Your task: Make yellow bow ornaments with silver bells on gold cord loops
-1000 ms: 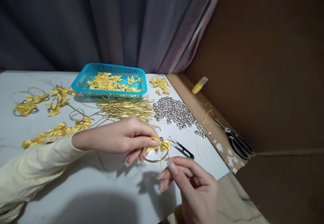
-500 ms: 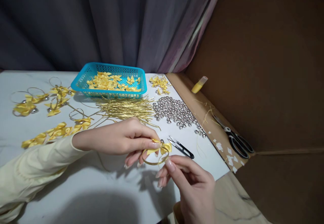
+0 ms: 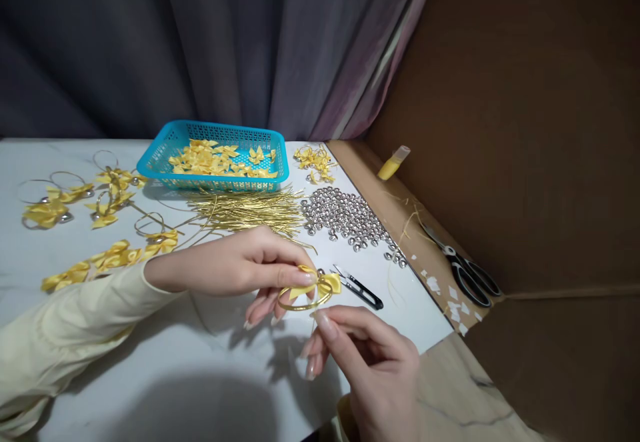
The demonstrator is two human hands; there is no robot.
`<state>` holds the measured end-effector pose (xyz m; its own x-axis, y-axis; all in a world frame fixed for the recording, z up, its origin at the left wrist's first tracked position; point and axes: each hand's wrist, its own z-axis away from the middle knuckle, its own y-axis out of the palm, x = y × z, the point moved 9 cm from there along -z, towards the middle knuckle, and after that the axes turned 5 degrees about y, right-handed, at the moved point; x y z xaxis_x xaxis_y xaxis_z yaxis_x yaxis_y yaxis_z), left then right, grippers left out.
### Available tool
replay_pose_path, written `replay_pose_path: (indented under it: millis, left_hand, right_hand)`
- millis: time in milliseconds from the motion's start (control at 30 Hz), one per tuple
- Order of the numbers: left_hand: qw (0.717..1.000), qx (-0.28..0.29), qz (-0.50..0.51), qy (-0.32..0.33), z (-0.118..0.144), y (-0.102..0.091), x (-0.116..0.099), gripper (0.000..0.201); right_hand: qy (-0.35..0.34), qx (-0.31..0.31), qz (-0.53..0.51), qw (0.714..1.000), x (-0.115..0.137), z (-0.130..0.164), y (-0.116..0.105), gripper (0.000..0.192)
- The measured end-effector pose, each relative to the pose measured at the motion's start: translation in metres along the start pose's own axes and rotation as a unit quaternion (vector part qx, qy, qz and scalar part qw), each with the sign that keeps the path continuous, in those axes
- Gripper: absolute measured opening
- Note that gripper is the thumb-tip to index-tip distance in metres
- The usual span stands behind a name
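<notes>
My left hand (image 3: 240, 269) pinches a small gold cord ring with a yellow ribbon bow (image 3: 310, 289) and a silver bell on it, just above the white table (image 3: 165, 369). My right hand (image 3: 370, 369) is below it, thumb and forefinger tips together under the ring, seemingly on a thin cord end. Small black thread snips (image 3: 360, 289) lie on the table just right of the bow.
A blue basket (image 3: 213, 155) of yellow bows stands at the back. In front lie gold cords (image 3: 245, 212) and silver bells (image 3: 345, 219). Finished bow rings (image 3: 75, 199) are at left. Black scissors (image 3: 465, 272) and a yellow tube (image 3: 393, 164) lie on brown cardboard at right.
My right hand has moved slightly left and closer beneath the ring. The left hand keeps its hold on the bow ring, which tilted a little.
</notes>
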<state>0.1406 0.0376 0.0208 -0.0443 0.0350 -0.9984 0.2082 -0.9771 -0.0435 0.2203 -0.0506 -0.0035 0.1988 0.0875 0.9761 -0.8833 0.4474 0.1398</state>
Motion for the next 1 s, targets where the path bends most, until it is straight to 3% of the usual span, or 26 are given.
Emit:
replay_pose_path:
  millis: [200,367,533,700,867,1000]
  left_hand:
    - [0.998,-0.025,0.05,0.011,-0.005,-0.001,0.004,0.023]
    - [0.996,-0.055,0.073,0.02,-0.009,-0.002,0.007,0.024]
    - [0.99,-0.092,0.087,0.056,-0.012,-0.005,0.002,0.025]
    - [0.982,-0.127,0.12,0.065,-0.01,-0.007,0.004,0.021]
    - [0.971,-0.118,0.199,0.064,-0.008,-0.002,0.005,0.02]
    - [0.954,-0.1,0.279,0.051,-0.005,0.002,0.005,0.021]
  right_hand:
    - [-0.004,-0.006,-0.093,0.996,-0.002,-0.001,-0.001,0.006]
    - [0.012,0.033,-0.154,0.987,-0.008,-0.004,0.005,0.006]
    - [0.014,0.0,-0.174,0.985,-0.011,-0.006,-0.002,0.006]
    - [-0.008,0.028,-0.17,0.985,-0.007,-0.006,0.0,0.004]
    - [-0.001,0.017,-0.167,0.986,-0.009,-0.006,0.002,0.004]
    - [-0.074,0.053,-0.15,0.984,0.003,-0.004,0.006,0.01]
